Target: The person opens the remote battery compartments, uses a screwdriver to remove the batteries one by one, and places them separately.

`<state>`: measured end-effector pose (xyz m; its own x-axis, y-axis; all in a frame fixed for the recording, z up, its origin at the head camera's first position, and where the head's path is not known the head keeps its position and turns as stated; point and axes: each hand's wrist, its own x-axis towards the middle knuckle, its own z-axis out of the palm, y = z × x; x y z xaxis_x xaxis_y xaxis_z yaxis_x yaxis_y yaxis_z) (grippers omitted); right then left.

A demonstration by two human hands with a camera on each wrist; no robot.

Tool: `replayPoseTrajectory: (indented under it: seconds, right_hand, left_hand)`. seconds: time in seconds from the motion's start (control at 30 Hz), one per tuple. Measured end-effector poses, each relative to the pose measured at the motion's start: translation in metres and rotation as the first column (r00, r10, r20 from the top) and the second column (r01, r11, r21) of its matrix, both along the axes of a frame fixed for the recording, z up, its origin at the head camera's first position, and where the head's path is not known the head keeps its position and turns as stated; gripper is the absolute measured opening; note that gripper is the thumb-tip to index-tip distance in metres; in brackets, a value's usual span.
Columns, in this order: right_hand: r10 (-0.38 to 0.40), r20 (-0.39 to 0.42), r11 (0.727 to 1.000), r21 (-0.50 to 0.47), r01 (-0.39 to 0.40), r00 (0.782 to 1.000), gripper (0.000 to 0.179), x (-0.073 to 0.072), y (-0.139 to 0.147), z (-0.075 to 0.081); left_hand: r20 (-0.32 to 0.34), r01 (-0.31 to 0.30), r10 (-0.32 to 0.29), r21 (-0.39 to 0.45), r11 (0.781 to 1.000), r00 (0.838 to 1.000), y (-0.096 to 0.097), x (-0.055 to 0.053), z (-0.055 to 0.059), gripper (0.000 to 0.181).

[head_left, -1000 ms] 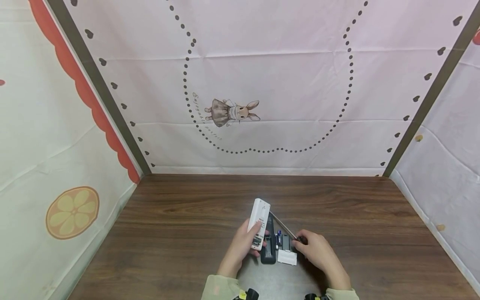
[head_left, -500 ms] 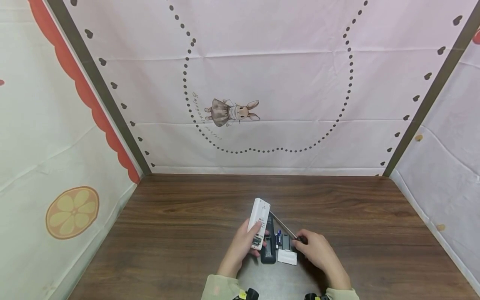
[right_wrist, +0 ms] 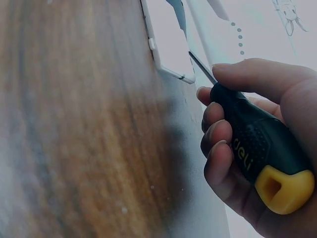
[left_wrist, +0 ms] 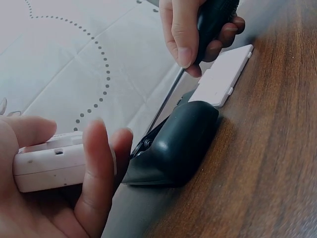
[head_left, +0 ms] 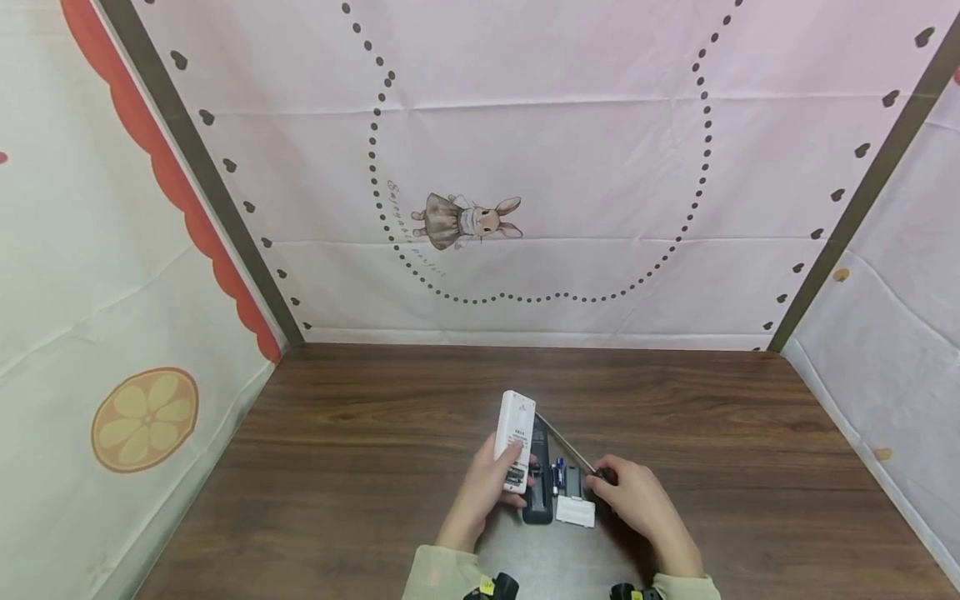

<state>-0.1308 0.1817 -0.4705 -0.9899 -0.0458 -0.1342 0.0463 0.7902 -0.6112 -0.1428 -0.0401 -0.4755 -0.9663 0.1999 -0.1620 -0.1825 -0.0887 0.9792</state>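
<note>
My left hand (head_left: 480,492) grips a white remote control (head_left: 516,437), back side up, its battery compartment uncovered at the near end. In my right hand (head_left: 637,500) is a screwdriver (right_wrist: 257,131) with a black and yellow handle. Its thin shaft (head_left: 564,442) slants away to the left, and the tip ends close to the white remote's far right edge; contact cannot be told. A black remote control (head_left: 537,504) lies between the hands, partly under the white one, its compartment also uncovered and a spring visible in the left wrist view.
On the table (head_left: 360,500), right of the black remote, lie a white battery cover (head_left: 575,511), a dark grey cover (head_left: 573,481) and small blue-and-white batteries (head_left: 558,475). A printed cloth wall (head_left: 600,183) stands behind the table, with others at both sides.
The white remote has shifted slightly left and away and stands a little straighter. The head view has moved slightly. Both hands keep their holds.
</note>
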Motion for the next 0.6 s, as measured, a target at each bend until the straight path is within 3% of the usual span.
replayPoseTrajectory:
  seconds: [0.3,0.47,0.6]
  right_hand:
    - [-0.011,-0.021,0.999,-0.033,0.010,1.000,0.018,-0.0001,0.0013,0.0040]
    - [-0.020,-0.031,0.996,-0.083,0.017,0.999,0.018,0.0011,0.0010,0.0076]
    - [-0.025,-0.045,0.995,-0.093,0.021,0.999,0.018,0.0000,0.0000,0.0085]
  left_hand:
    - [-0.035,-0.018,0.020,0.069,0.997,0.999,0.0007,-0.0001,0.0023,0.041]
    - [-0.057,-0.046,0.055,0.148,0.988,0.997,0.0000,-0.0021,0.0028,0.050]
    - [-0.115,-0.033,0.055,0.188,0.982,0.992,-0.0022,-0.0046,-0.0018,0.056]
